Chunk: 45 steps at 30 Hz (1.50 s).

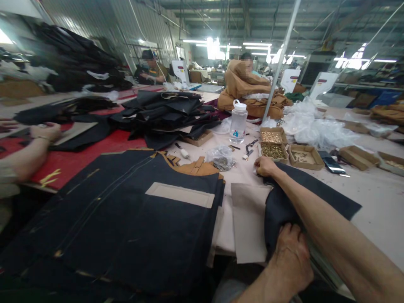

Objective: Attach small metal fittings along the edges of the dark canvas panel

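At the right of the head view, a dark fabric piece (315, 189) lies partly folded over on the table, with a beige cloth panel (251, 221) beside its left edge. My right hand (267, 167) reaches across from the right and pinches the far corner of the dark piece. Nearer to me, my left hand (292, 256) has its fingers curled on the near edge of the same piece; its fingertips are partly hidden. A stack of dark garment panels (132, 219) with a beige strip (181, 194) on top lies to the left.
Behind my hands are small boxes of metal fittings (273, 151), a shallow box (305, 156), a phone (331, 163), a water bottle (238, 122) and a pole (280, 63). A dark cloth pile (167, 111) stands further left. Another person's hand (46, 131) works at the red table (104, 151).
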Motion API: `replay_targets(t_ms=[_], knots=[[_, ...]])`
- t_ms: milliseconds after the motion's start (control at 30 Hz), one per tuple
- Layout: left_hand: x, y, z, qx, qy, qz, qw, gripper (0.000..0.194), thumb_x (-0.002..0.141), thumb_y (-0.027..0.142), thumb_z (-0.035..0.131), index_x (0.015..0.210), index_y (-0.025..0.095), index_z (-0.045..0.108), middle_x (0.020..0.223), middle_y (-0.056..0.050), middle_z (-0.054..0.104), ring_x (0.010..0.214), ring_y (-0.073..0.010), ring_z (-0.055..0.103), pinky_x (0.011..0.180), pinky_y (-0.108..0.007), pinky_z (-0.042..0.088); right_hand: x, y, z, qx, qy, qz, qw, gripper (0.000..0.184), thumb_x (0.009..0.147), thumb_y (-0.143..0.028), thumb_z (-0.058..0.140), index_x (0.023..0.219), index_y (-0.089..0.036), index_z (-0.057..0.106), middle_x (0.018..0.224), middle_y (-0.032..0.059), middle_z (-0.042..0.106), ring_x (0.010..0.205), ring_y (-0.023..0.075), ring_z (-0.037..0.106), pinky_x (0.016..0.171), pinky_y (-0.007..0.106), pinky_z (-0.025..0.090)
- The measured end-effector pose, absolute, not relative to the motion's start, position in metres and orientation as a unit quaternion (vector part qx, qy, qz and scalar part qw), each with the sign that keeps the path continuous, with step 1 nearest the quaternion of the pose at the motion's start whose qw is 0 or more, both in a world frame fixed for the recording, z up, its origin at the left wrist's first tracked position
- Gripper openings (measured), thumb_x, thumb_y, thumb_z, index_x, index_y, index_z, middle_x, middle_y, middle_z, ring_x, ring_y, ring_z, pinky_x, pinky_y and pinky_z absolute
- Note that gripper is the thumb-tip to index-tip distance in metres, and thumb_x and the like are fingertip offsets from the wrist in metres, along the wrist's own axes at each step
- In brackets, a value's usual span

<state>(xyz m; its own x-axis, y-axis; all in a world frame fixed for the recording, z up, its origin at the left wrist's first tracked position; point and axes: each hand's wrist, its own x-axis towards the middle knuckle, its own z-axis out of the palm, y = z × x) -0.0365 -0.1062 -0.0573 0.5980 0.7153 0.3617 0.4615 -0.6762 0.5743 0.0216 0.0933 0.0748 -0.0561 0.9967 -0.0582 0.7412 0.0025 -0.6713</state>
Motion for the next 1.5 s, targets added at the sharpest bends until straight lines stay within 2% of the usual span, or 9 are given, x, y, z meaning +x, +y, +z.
replay_targets(t_ms=[233, 367, 467, 567, 767, 967, 1100, 1267, 1500], knots=[[-0.036, -0.106, -0.052, 0.868, 0.338, 0.284, 0.229, 0.035, 0.076, 0.016, 0.057, 0.110, 0.009, 0.062, 0.109, -0.016, 0.061, 0.108, -0.0305, 0.055, 0.105, -0.044, 0.046, 0.027, 0.106, 0.069, -0.642, -0.669, 0.281, 0.249, 0.032, 0.099, -0.042, 0.066, 0.111, -0.012, 0.066, 0.105, 0.0041, 0.067, 0.087, 0.0203, 0.067, 0.075, 0.033, 0.059], [-0.037, -0.097, -0.049, 0.861, 0.329, 0.286, 0.262, 0.032, 0.070, 0.016, 0.061, 0.102, 0.010, 0.064, 0.102, -0.016, 0.063, 0.102, -0.0304, 0.057, 0.099, -0.045, 0.050, 0.060, 0.101, 0.073, -0.634, -0.657, 0.269, 0.307, 0.030, 0.084, -0.037, 0.075, 0.092, -0.009, 0.073, 0.078, 0.0023, 0.067, 0.072, 0.0153, 0.062, 0.065, 0.024, 0.051], [-0.039, -0.086, -0.047, 0.812, 0.300, 0.358, 0.351, 0.030, 0.072, 0.007, 0.054, 0.099, 0.012, 0.065, 0.100, -0.013, 0.066, 0.097, -0.0253, 0.062, 0.093, -0.041, 0.053, 0.098, 0.049, 0.072, -0.597, -0.618, 0.238, 0.453, 0.034, 0.074, -0.037, 0.076, 0.096, -0.011, 0.074, 0.081, 0.0045, 0.069, 0.075, 0.0177, 0.062, 0.067, 0.026, 0.051], [-0.044, -0.074, -0.044, 0.722, 0.296, 0.398, 0.482, 0.030, 0.083, 0.004, 0.048, 0.101, 0.015, 0.069, 0.102, -0.009, 0.070, 0.094, -0.0193, 0.066, 0.089, -0.035, 0.055, 0.120, -0.036, 0.061, -0.605, -0.533, 0.184, 0.562, 0.033, 0.074, -0.038, 0.079, 0.098, -0.016, 0.074, 0.091, 0.0062, 0.072, 0.082, 0.0208, 0.065, 0.074, 0.031, 0.054], [-0.049, -0.058, -0.039, 0.587, 0.257, 0.339, 0.689, 0.035, 0.091, 0.032, 0.065, 0.119, 0.012, 0.070, 0.096, -0.010, 0.074, 0.074, -0.0158, 0.068, 0.072, -0.027, 0.057, 0.112, -0.139, -0.006, -0.598, -0.474, 0.210, 0.611, 0.017, 0.079, -0.031, 0.080, 0.092, -0.021, 0.076, 0.089, 0.0038, 0.071, 0.080, 0.0192, 0.065, 0.073, 0.029, 0.053], [-0.048, -0.060, -0.042, 0.602, 0.269, 0.338, 0.672, 0.027, 0.081, 0.034, 0.078, 0.094, 0.010, 0.076, 0.075, -0.008, 0.072, 0.064, -0.0148, 0.064, 0.063, -0.024, 0.052, 0.105, -0.137, -0.045, -0.602, -0.423, 0.227, 0.638, 0.020, 0.076, -0.033, 0.084, 0.091, -0.022, 0.078, 0.089, 0.0036, 0.074, 0.079, 0.0195, 0.067, 0.069, 0.028, 0.054], [-0.042, -0.066, -0.042, 0.619, 0.316, 0.365, 0.620, 0.018, 0.080, 0.028, 0.078, 0.086, 0.011, 0.076, 0.073, -0.006, 0.072, 0.060, -0.0134, 0.062, 0.058, -0.022, 0.049, 0.110, -0.144, -0.051, -0.590, -0.374, 0.317, 0.641, 0.031, 0.075, -0.040, 0.085, 0.096, -0.018, 0.077, 0.082, 0.0053, 0.074, 0.068, 0.0190, 0.069, 0.065, 0.029, 0.058], [-0.040, -0.077, -0.037, 0.670, 0.340, 0.393, 0.530, 0.010, 0.082, 0.021, 0.074, 0.087, 0.015, 0.079, 0.080, -0.005, 0.074, 0.067, -0.0147, 0.066, 0.064, -0.024, 0.051, 0.114, -0.150, -0.055, -0.612, -0.342, 0.370, 0.610, 0.042, 0.080, -0.053, 0.079, 0.094, -0.014, 0.075, 0.073, 0.0080, 0.073, 0.051, 0.0162, 0.065, 0.045, 0.024, 0.052], [-0.045, -0.087, -0.033, 0.727, 0.296, 0.410, 0.464, 0.010, 0.080, 0.012, 0.072, 0.085, 0.017, 0.078, 0.091, -0.006, 0.075, 0.083, -0.0163, 0.069, 0.077, -0.026, 0.053, 0.116, -0.146, -0.062, -0.641, -0.314, 0.376, 0.591, 0.042, 0.069, -0.048, 0.086, 0.086, -0.013, 0.073, 0.063, 0.0073, 0.070, 0.053, 0.0196, 0.067, 0.047, 0.024, 0.054]])
